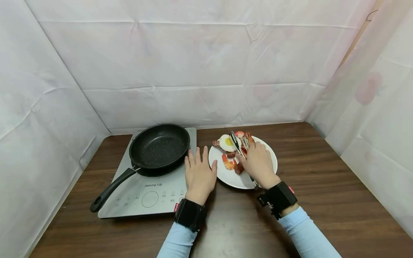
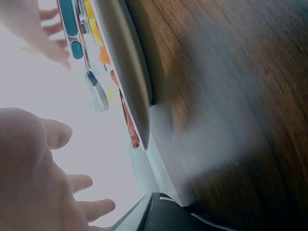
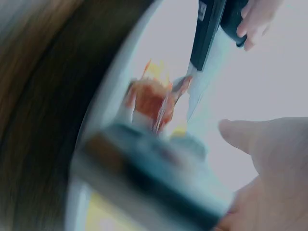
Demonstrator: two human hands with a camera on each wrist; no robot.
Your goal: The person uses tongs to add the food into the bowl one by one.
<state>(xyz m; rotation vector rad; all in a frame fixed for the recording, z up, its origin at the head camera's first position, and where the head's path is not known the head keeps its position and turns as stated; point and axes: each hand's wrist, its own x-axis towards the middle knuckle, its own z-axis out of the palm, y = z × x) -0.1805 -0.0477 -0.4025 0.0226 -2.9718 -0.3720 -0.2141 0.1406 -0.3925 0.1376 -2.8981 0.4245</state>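
My right hand (image 1: 258,163) is over a white plate (image 1: 230,178), its thumb and fingers on either side of a pair of metal tongs (image 1: 236,142). Teal grip pads show on the tongs (image 2: 70,19) in the left wrist view. The tongs' ends lie over a fried egg (image 1: 226,142), sausage pieces (image 1: 239,168) and shrimp (image 1: 228,163). My left hand (image 1: 200,175) has straight, spread fingers and holds nothing. It is above the right edge of a white induction cooktop (image 1: 135,200), beside a black frying pan (image 1: 159,147).
The pan sits on the cooktop, its handle (image 1: 111,191) pointing to the front left. Pale sheets (image 1: 206,71) hang behind and on both sides of the brown wooden table (image 1: 316,179).
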